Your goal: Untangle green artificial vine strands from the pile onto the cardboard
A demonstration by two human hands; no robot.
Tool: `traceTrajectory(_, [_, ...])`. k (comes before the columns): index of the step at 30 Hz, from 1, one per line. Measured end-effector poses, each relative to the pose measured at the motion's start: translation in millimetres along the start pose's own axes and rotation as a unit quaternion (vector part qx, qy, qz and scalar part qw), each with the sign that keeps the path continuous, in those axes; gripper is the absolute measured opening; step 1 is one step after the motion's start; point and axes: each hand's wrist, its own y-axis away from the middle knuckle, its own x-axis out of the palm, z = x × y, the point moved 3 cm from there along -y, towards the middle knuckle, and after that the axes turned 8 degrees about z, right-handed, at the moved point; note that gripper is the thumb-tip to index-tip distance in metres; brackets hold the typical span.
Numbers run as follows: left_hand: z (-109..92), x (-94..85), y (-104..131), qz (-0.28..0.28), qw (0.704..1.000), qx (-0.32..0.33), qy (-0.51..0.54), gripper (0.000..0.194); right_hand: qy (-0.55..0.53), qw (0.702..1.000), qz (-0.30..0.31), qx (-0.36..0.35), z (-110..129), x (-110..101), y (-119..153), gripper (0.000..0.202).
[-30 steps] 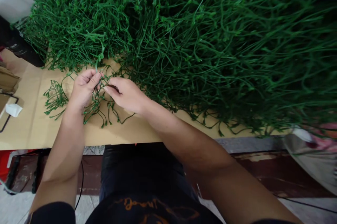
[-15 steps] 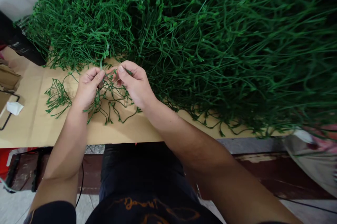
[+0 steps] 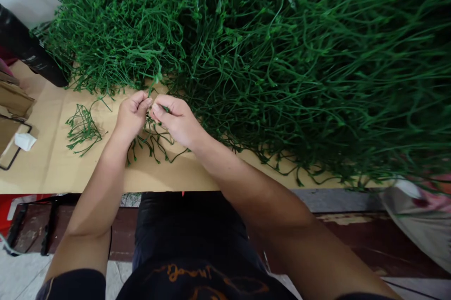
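Observation:
My left hand (image 3: 133, 114) is closed in a pinch on a green plastic stem (image 3: 152, 87) whose paler end sticks up above the fingers. Right beside it my right hand (image 3: 176, 119) is closed too, thumb against the fingers, with a bit of green showing in its grip. The fingertips of both hands nearly touch. Below them, thin branching green sprigs (image 3: 155, 145) spread over the tan tabletop (image 3: 141, 177). A small separate bunch of sprigs (image 3: 82, 130) lies left of my left hand.
A huge heap of green artificial stems (image 3: 246, 55) covers the back and right of the table. At the left stand a black cylinder (image 3: 31, 51), a cardboard box (image 3: 14, 98) and a black-edged tray (image 3: 14, 149) with a crumpled white piece (image 3: 24, 141).
My left hand has moved right, closer to my right hand, with the stem in it. My right hand has shifted slightly down. The view has shifted a little.

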Motion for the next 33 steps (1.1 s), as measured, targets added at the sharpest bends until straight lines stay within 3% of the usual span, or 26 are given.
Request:
traceTrajectory(5, [2.8, 9.2, 2.2, 0.019, 0.999, -0.018, -0.028, 0.026, 0.183, 0.982, -0.004, 0.037, 8.1, 3.5, 4.9, 0.025])
traceTrajectory(7, [11.4, 0.7, -0.1, 0.008, 0.999, -0.021, -0.045, 0.026, 0.212, 0.976, -0.001, 0.056, 14.7, 5.8, 11.3, 0.025])
traceTrajectory(9, [22.8, -22.9, -2.5, -0.063, 0.995, -0.033, -0.067, 0.025, 0.219, 0.974, 0.002, 0.058, 21.8, 7.9, 21.7, 0.026])
traceTrajectory(11, [32.9, -55.7, -1.1, -0.201, 0.976, -0.062, -0.049, 0.025, 0.22, 0.975, 0.005, 0.043, 26.9, 7.5, 33.4, 0.027])
traceTrajectory(13, [35.8, -78.6, 3.0, -0.305, 0.95, -0.057, 0.02, 0.028, 0.233, 0.972, -0.002, 0.027, 28.4, 1.7, 42.2, 0.025])
traceTrajectory(15, [32.5, -79.5, 3.6, -0.285, 0.953, -0.062, 0.086, 0.027, 0.267, 0.963, -0.021, 0.029, 26.9, -10.9, 45.0, 0.024])
traceTrajectory(20, [14.4, -32.2, -0.4, -0.065, 0.982, -0.068, 0.162, 0.021, 0.428, 0.892, -0.147, 0.005, 31.5, -62.0, 39.5, 0.022])
traceTrajectory(24, [12.9, -21.2, 1.4, -0.013, 0.977, -0.08, 0.196, 0.019, 0.477, 0.848, -0.226, -0.043, 38.4, -86.0, 42.1, 0.023])
traceTrajectory(28, [13.5, -24.6, 4.0, 0.009, 0.976, -0.062, 0.21, 0.019, 0.479, 0.845, -0.231, -0.059, 33.4, -66.3, 42.1, 0.033])
traceTrajectory(33, [10.7, -22.0, 6.5, 0.023, 0.974, -0.05, 0.218, 0.022, 0.465, 0.873, -0.137, -0.05, 11.8, -16.7, 20.5, 0.036])
